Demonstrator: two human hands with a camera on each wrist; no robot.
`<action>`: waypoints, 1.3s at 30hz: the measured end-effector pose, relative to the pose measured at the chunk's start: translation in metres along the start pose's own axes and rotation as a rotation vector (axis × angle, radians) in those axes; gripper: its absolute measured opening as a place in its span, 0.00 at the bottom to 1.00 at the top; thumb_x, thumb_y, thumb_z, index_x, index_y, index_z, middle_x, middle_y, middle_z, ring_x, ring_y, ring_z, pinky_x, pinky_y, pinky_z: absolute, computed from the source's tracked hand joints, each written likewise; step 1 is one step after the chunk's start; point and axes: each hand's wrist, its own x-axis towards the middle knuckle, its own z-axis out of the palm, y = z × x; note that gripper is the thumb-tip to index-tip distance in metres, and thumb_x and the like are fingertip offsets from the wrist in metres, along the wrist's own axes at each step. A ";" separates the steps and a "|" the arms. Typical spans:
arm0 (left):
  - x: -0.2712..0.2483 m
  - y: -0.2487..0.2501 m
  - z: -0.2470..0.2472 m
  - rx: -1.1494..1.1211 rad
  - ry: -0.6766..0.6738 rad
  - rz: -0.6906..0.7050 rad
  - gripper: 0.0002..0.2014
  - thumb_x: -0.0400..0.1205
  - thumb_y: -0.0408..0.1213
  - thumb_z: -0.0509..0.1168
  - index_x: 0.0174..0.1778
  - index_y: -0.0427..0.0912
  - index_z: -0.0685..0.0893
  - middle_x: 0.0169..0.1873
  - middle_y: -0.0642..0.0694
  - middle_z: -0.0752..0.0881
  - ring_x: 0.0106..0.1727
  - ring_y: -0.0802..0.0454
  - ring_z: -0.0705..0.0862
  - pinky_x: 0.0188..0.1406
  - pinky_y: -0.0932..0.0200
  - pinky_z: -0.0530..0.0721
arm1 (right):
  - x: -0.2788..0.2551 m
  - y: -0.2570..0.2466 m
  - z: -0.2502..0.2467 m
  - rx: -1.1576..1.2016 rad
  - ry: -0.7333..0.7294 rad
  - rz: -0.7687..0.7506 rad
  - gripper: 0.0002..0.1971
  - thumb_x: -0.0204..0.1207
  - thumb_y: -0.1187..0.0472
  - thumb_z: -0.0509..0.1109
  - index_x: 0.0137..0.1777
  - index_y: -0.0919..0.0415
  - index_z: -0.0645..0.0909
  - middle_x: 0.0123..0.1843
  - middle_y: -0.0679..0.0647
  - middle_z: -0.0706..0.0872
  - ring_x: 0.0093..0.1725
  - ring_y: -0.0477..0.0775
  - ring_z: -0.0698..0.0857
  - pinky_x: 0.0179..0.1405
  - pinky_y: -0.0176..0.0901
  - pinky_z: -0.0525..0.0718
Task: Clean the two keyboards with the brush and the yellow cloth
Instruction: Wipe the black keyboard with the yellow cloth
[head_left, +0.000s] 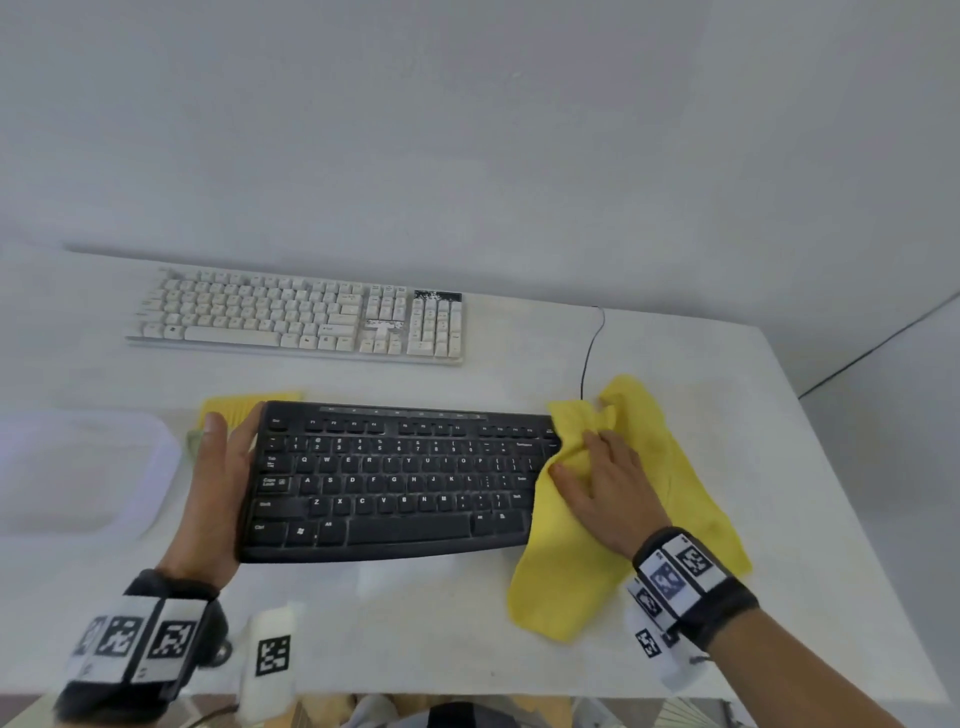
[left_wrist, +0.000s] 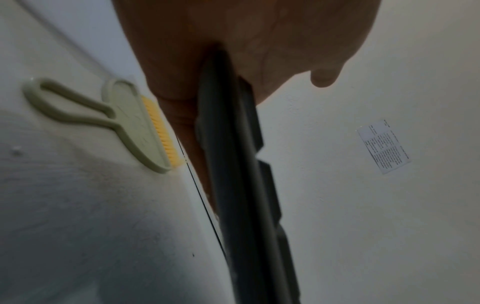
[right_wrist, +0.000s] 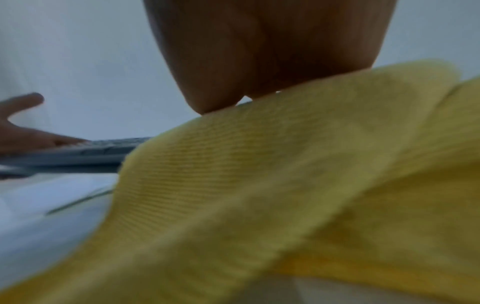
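The black keyboard lies in the middle of the white table. My left hand holds its left end, thumb on the key side and fingers along the underside. My right hand presses and bunches the yellow cloth against the keyboard's right end; its fingertips are buried in the folds. The white keyboard sits at the back left, untouched. The green brush with yellow bristles lies flat just behind my left hand.
A translucent bin stands at the left edge. A black cable runs from the back wall to behind the cloth. A white tagged object stands at the front edge. The table's right edge is close to the cloth.
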 end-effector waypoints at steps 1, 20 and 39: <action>0.000 0.000 0.001 -0.006 0.007 0.006 0.58 0.53 0.89 0.68 0.73 0.54 0.82 0.64 0.42 0.91 0.61 0.41 0.92 0.46 0.49 0.95 | 0.000 0.002 -0.004 -0.001 0.033 0.024 0.43 0.76 0.28 0.51 0.76 0.65 0.65 0.75 0.61 0.67 0.74 0.62 0.65 0.75 0.51 0.65; -0.003 -0.004 0.002 0.002 0.102 -0.021 0.61 0.54 0.89 0.64 0.80 0.54 0.79 0.64 0.44 0.92 0.62 0.39 0.91 0.43 0.46 0.94 | 0.005 0.001 -0.020 0.051 0.028 -0.123 0.21 0.83 0.47 0.54 0.68 0.58 0.74 0.64 0.53 0.75 0.65 0.57 0.71 0.68 0.51 0.70; -0.010 -0.001 0.012 -0.019 0.074 0.033 0.43 0.71 0.84 0.59 0.69 0.55 0.84 0.61 0.45 0.93 0.61 0.44 0.92 0.44 0.52 0.94 | -0.023 -0.127 0.017 0.073 0.060 -0.509 0.29 0.72 0.54 0.48 0.73 0.53 0.73 0.70 0.53 0.74 0.64 0.64 0.71 0.60 0.57 0.75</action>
